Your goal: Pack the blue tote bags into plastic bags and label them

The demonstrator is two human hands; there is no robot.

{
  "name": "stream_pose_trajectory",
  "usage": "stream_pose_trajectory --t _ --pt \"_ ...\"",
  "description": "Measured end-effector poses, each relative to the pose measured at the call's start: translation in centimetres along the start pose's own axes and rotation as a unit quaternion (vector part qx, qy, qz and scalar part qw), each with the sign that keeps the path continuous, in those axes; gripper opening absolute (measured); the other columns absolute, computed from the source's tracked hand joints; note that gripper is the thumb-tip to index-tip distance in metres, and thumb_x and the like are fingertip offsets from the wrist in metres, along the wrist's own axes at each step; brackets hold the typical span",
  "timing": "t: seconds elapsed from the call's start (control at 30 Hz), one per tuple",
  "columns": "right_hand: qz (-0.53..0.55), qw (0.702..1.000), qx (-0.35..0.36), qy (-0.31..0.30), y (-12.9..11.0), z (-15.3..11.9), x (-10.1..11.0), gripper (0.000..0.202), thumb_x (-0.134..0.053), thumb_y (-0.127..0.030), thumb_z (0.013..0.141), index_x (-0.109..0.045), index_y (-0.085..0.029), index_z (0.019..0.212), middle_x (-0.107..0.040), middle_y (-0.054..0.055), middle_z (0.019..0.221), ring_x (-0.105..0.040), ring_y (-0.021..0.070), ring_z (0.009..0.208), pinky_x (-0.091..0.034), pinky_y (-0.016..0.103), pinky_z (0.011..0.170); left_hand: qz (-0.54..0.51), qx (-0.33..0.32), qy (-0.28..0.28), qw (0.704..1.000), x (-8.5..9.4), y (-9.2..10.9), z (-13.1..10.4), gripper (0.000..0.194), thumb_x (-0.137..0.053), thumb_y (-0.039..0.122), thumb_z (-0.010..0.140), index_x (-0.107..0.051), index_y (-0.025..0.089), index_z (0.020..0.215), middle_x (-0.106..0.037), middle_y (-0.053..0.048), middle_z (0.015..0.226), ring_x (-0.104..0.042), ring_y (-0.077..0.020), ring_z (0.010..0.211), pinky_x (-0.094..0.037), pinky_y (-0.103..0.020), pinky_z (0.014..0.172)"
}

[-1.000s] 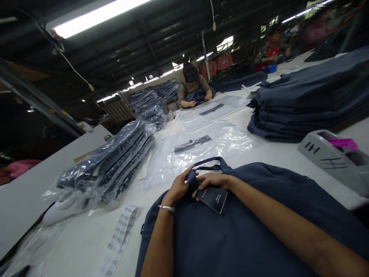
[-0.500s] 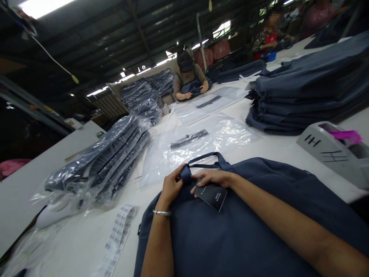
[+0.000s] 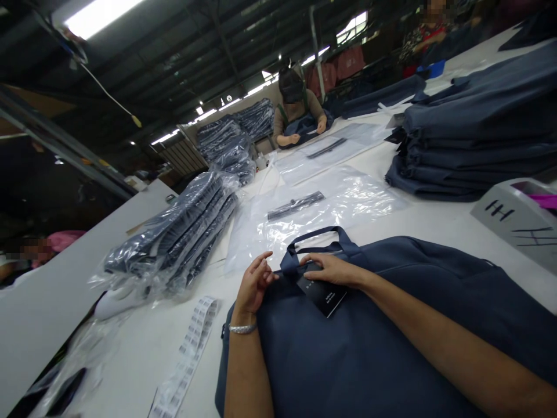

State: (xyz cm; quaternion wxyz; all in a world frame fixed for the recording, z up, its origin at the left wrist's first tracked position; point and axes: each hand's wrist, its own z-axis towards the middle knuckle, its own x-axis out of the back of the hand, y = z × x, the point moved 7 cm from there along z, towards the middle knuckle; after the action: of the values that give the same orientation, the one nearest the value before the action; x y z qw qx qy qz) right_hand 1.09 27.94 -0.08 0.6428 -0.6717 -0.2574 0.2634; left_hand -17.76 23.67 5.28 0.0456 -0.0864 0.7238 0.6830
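A navy blue bag point(image 3: 357, 354) lies flat in front of me, its strap handle point(image 3: 288, 264) looped up at the top edge. My left hand point(image 3: 253, 285) is just left of the handle base, fingers loosely apart, holding nothing. At the handle base, my right hand point(image 3: 333, 269) has its thumb and fingers closed on the upper end of a black hang tag point(image 3: 327, 299) with white print. The tag rests on the bag's front; its upper end is partly hidden by the fingers.
Plastic-wrapped bags point(image 3: 174, 223) are stacked at left, near a strip of printed labels point(image 3: 187, 354). Clear plastic bags point(image 3: 339, 194) lie ahead. A navy bag stack point(image 3: 470, 145) and a grey dispenser point(image 3: 513, 226) stand right. A co-worker point(image 3: 300, 110) handles dark fabric across the table.
My left hand has let go of the handle base and moved slightly left, its fingers loosening. My right hand stays at the tag. The view has shifted a little to the left.
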Motion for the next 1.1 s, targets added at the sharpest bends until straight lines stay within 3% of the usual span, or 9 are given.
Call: stream_pose_trajectory --t 0.13,0.27,0.43,0.53,0.63,0.77,0.97,1.03,1.1 --pt "0.083 0.996 -0.019 -0.04 0.2 -0.4 -0.8 0.052 -0.075 -0.042 0.074 -0.057 -0.023 0.119 -0.064 0.0 0.089 -0.059 0.0147 0.076 -0.047 0.026 0.068 0.067 0.031 -0.055 0.996 -0.7 -0.6 -1.2 0.042 -0.066 0.039 0.084 -0.059 0.017 0.119 -0.061 0.002 0.077 -0.032 -0.0008 0.045 -0.044 -0.021 0.056" --pt "0.068 0.998 -0.012 -0.005 0.8 0.0 -1.0 0.051 -0.073 -0.041 0.075 -0.056 -0.021 0.119 -0.064 0.001 0.087 -0.059 0.0154 0.074 -0.047 0.026 0.066 0.176 0.056 -0.114 0.976 -1.1 -1.5 -1.9 0.047 -0.066 0.04 0.083 -0.054 0.018 0.122 -0.069 -0.006 0.094 -0.05 -0.0058 0.054 -0.044 -0.022 0.058" --pt "-0.101 0.983 0.042 0.15 0.6 0.4 -0.1 0.037 -0.067 -0.038 0.079 -0.062 -0.021 0.111 -0.06 0.0 0.082 -0.057 0.0177 0.078 -0.045 0.029 0.071 0.255 0.029 -0.085 0.963 -0.7 -1.7 -1.5 0.036 -0.065 0.038 0.084 -0.056 0.017 0.111 -0.071 -0.009 0.094 -0.063 -0.0123 0.071 -0.05 -0.026 0.073" --pt "-0.097 0.973 0.039 0.204 0.9 0.6 0.1 0.036 -0.065 -0.038 0.079 -0.062 -0.022 0.111 -0.06 0.0 0.083 -0.057 0.0187 0.08 -0.045 0.03 0.073 0.259 0.036 -0.061 0.963 -0.3 -2.1 -1.3 0.028 -0.06 0.04 0.086 -0.058 0.017 0.101 -0.072 -0.01 0.098 -0.066 -0.0132 0.069 -0.052 -0.028 0.073" --pt "-0.065 0.971 0.044 0.224 1.2 0.8 0.0 0.033 -0.064 -0.039 0.079 -0.063 -0.022 0.107 -0.064 0.001 0.089 -0.059 0.0195 0.083 -0.046 0.031 0.077 0.28 0.085 -0.044 0.955 0.1 -3.0 -1.2 0.029 -0.062 0.041 0.083 -0.062 0.016 0.098 -0.072 -0.011 0.098 -0.066 -0.0131 0.059 -0.051 -0.025 0.057" --pt "-0.052 0.969 0.059 0.234 1.4 1.2 -0.5 0.027 -0.064 -0.038 0.079 -0.067 -0.021 0.101 -0.068 0.003 0.099 -0.062 0.021 0.092 -0.046 0.033 0.087 0.305 0.13 -0.052 0.942 0.3 -3.8 -1.2 0.028 -0.067 0.038 0.077 -0.07 0.013 0.089 -0.073 -0.01 0.085 -0.061 -0.0105 0.049 -0.035 -0.017 0.038" --pt "-0.001 0.957 0.09 0.276 1.9 1.2 -1.5 0.03 -0.062 -0.042 0.08 -0.07 -0.021 0.1 -0.071 0.005 0.105 -0.063 0.0251 0.102 -0.045 0.038 0.096 0.293 0.145 -0.058 0.943 -1.7 -3.7 -2.9 0.029 -0.068 0.039 0.073 -0.068 0.01 0.08 -0.068 -0.006 0.07 -0.066 -0.0154 0.06 -0.052 -0.022 0.05" --pt "0.018 0.955 0.061 0.29 3.0 1.6 -1.7 0.033 -0.062 -0.046 0.081 -0.069 -0.022 0.102 -0.071 0.005 0.106 -0.064 0.0262 0.102 -0.046 0.038 0.095 0.244 0.156 -0.067 0.955 -2.7 -4.9 -3.6 0.032 -0.074 0.038 0.067 -0.066 0.01 0.078 -0.065 -0.004 0.064 -0.064 -0.015 0.057 -0.052 -0.022 0.047" --pt "0.042 0.953 0.055 0.294 3.9 2.2 -1.9 0.038 -0.062 -0.05 0.08 -0.068 -0.022 0.104 -0.071 0.005 0.108 -0.065 0.0262 0.101 -0.048 0.036 0.092 0.197 0.147 -0.031 0.969 -2.8 -6.4 -3.8 0.043 -0.076 0.042 0.065 -0.066 0.01 0.092 -0.068 -0.006 0.075 -0.067 -0.0174 0.063 -0.052 -0.022 0.048"
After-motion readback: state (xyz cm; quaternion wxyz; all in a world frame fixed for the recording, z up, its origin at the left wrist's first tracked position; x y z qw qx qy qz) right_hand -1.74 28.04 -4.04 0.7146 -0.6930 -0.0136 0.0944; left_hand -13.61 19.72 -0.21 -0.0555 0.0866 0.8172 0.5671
